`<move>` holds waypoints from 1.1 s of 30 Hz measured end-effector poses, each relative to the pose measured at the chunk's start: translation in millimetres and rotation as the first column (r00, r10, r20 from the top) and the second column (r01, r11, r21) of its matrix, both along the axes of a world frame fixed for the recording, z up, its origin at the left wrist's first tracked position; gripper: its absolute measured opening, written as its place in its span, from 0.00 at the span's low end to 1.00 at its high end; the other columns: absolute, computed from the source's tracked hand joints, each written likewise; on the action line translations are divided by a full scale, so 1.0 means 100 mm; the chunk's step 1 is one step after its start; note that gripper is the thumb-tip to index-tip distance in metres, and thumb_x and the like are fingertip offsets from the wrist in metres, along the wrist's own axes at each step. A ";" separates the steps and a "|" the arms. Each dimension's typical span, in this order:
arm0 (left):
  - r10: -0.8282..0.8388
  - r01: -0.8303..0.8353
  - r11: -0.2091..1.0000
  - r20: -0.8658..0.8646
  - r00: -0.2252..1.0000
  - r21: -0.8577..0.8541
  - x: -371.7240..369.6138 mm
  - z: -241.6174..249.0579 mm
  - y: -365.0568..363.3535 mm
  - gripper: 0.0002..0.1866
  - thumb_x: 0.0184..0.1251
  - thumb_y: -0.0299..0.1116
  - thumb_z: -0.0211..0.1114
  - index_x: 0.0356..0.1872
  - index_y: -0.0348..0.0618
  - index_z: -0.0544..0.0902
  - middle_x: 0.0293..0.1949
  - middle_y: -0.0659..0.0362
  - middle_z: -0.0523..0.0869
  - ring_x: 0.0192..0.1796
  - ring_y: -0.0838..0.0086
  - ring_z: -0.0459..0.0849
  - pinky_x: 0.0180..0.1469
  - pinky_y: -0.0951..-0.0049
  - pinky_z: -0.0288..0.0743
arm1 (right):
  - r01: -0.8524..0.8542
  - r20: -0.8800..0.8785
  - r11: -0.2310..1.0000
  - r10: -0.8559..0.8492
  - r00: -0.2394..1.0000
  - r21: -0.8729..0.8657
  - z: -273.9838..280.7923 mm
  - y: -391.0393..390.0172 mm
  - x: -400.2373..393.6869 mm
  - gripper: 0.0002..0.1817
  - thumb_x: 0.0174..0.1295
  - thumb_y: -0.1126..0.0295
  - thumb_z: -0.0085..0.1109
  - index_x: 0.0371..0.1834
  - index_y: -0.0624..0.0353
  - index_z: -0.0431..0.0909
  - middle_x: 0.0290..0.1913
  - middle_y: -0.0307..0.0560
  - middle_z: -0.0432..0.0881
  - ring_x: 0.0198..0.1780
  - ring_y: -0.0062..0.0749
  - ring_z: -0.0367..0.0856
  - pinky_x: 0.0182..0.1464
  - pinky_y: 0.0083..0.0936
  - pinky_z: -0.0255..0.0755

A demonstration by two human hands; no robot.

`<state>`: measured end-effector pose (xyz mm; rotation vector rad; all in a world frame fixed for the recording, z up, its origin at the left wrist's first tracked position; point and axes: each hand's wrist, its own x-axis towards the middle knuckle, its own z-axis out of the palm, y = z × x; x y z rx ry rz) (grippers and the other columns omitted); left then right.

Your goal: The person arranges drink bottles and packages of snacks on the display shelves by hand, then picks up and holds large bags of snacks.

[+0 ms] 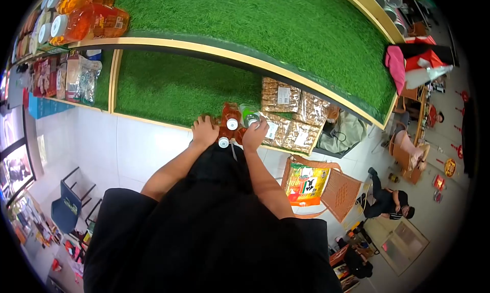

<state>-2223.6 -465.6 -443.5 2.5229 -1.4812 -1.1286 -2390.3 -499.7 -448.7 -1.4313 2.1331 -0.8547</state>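
My left hand [205,131] is closed at the left side of a cluster of reddish-brown bottles with white caps. One brown bottle [230,109] stands at the back of the cluster; another shows its white cap [223,142] low in front. My right hand [254,135] has its fingers curled round the upper part of a clear bottle with a green label [248,110], right of the brown ones. The bottles are at the front edge of the lower green shelf [163,94]. My fingers and the caps partly hide their bodies.
Packs of brown snacks [282,96] lie right of the bottles. The upper green shelf [245,12] overhangs, with large orange bottles [97,22] at its left. A rattan chair [343,193] holding a yellow bag [306,185] stands at right. People sit farther right.
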 end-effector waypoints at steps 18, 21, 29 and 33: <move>-0.041 0.043 0.989 0.018 0.999 -0.140 -0.04 -0.08 -0.07 0.14 0.51 0.34 0.58 0.39 0.41 0.79 0.43 0.49 0.80 0.52 0.53 0.77 0.52 0.57 0.74 | -0.158 0.130 0.961 0.131 0.983 0.229 -0.04 0.05 -0.20 0.26 0.56 0.68 0.45 0.61 0.57 0.66 0.56 0.62 0.70 0.57 0.61 0.66 0.60 0.47 0.61; -0.061 0.066 0.988 0.038 0.997 -0.143 -0.05 -0.11 -0.06 0.14 0.51 0.34 0.58 0.40 0.41 0.79 0.45 0.50 0.81 0.52 0.54 0.77 0.52 0.57 0.74 | -0.190 0.128 0.960 0.167 0.978 0.203 -0.05 0.03 -0.23 0.26 0.56 0.68 0.47 0.61 0.58 0.65 0.56 0.61 0.69 0.57 0.61 0.65 0.61 0.47 0.60; -0.098 0.104 0.982 0.046 0.994 -0.159 -0.07 -0.06 -0.08 0.15 0.57 0.36 0.56 0.43 0.40 0.79 0.47 0.49 0.81 0.52 0.53 0.76 0.53 0.56 0.73 | -0.266 0.145 0.946 0.242 0.959 0.187 -0.06 0.06 -0.38 0.26 0.55 0.65 0.52 0.60 0.56 0.67 0.53 0.59 0.72 0.55 0.58 0.69 0.57 0.45 0.65; -0.077 0.083 0.980 0.041 0.996 -0.179 -0.10 -0.01 -0.07 0.15 0.52 0.34 0.57 0.42 0.42 0.79 0.44 0.48 0.81 0.51 0.52 0.77 0.52 0.57 0.74 | -0.267 0.171 0.948 0.238 0.956 0.173 -0.05 0.03 -0.45 0.25 0.55 0.68 0.53 0.58 0.57 0.69 0.53 0.57 0.74 0.54 0.56 0.71 0.57 0.43 0.66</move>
